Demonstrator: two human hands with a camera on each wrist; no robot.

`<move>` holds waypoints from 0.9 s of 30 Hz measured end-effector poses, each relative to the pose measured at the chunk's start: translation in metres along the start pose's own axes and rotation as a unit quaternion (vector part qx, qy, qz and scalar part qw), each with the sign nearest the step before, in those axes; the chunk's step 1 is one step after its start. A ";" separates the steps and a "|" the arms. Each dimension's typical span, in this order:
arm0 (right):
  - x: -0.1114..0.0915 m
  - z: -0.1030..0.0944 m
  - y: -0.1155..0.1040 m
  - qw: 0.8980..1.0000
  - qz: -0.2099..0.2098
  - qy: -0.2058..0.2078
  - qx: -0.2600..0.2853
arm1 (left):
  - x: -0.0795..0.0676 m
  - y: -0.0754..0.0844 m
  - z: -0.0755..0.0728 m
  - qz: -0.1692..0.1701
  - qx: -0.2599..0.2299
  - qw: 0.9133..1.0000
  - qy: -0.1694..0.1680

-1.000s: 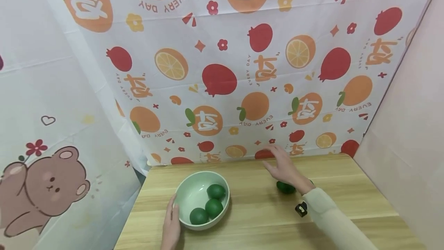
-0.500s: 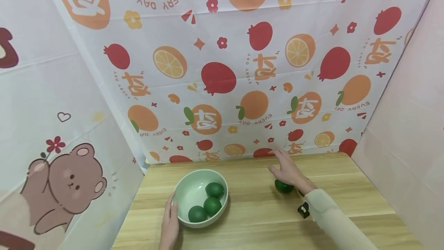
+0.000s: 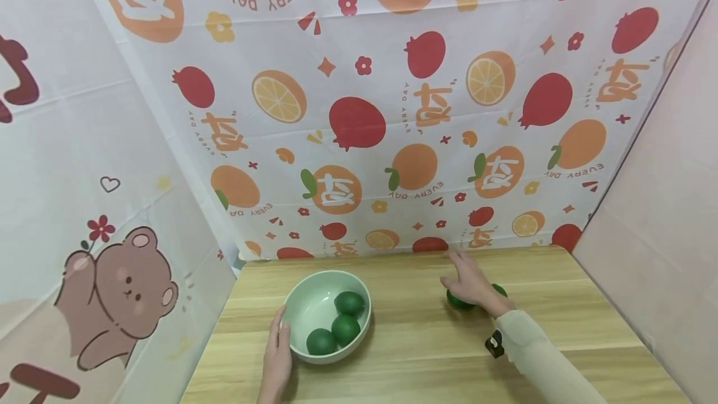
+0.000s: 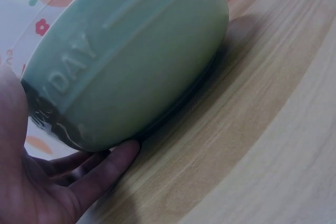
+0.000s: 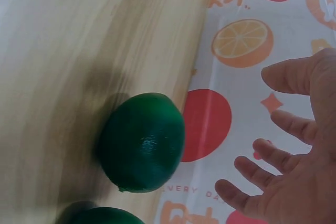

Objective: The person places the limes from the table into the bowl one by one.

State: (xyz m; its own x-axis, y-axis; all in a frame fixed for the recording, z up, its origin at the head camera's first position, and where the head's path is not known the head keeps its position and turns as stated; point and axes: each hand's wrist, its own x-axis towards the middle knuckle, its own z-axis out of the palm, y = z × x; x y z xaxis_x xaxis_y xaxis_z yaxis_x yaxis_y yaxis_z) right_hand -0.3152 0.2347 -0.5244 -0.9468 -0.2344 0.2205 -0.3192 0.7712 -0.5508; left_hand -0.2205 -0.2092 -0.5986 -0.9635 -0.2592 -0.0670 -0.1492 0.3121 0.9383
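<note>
A pale green bowl [image 3: 305, 285] stands at the left of the table, with raised lettering on its outer wall. Inside lie 3 dark green limes [image 3: 345, 329], grouped towards its right and near side. My left hand [image 3: 277, 357] holds the bowl's left side; in the left wrist view its fingers [image 4: 105, 174] reach to the base and the thumb side is near the rim. On the right, my right hand [image 3: 471, 282] is spread above a lime [image 3: 457, 301], touching nothing. That lime [image 5: 144, 142] shows glossy in the right wrist view. Another lime [image 3: 498, 290] is partly hidden behind the wrist.
The wooden table [image 3: 404, 341] ends at a fruit-printed cloth [image 3: 359, 161] hung behind it. Plain pale cloth [image 3: 667, 235] hangs on the right, and a bear-printed cloth [image 3: 123, 298] on the left. A small black device [image 3: 495, 345] is beside the right sleeve.
The right hand has shifted slightly to the right and lower over the limes. The left hand stays at the bowl. The head view has tilted a little.
</note>
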 end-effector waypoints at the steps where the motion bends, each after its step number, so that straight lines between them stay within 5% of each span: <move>1: 0.000 0.001 0.001 1.000 0.001 -0.004 -0.003 | 0.000 0.000 0.000 -0.002 0.002 1.000 0.000; 27: -0.013 0.012 0.011 0.998 0.026 -0.055 -0.030 | -0.006 -0.003 0.001 0.002 0.002 1.000 0.005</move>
State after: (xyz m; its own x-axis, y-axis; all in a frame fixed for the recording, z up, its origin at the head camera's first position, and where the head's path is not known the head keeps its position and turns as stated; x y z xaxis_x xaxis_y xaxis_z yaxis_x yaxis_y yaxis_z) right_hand -0.3065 0.2393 -0.5427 -0.9615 -0.2554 0.1011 -0.2706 0.8175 -0.5084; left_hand -0.2144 -0.2080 -0.6014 -0.9621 -0.2662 -0.0592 -0.1454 0.3170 0.9372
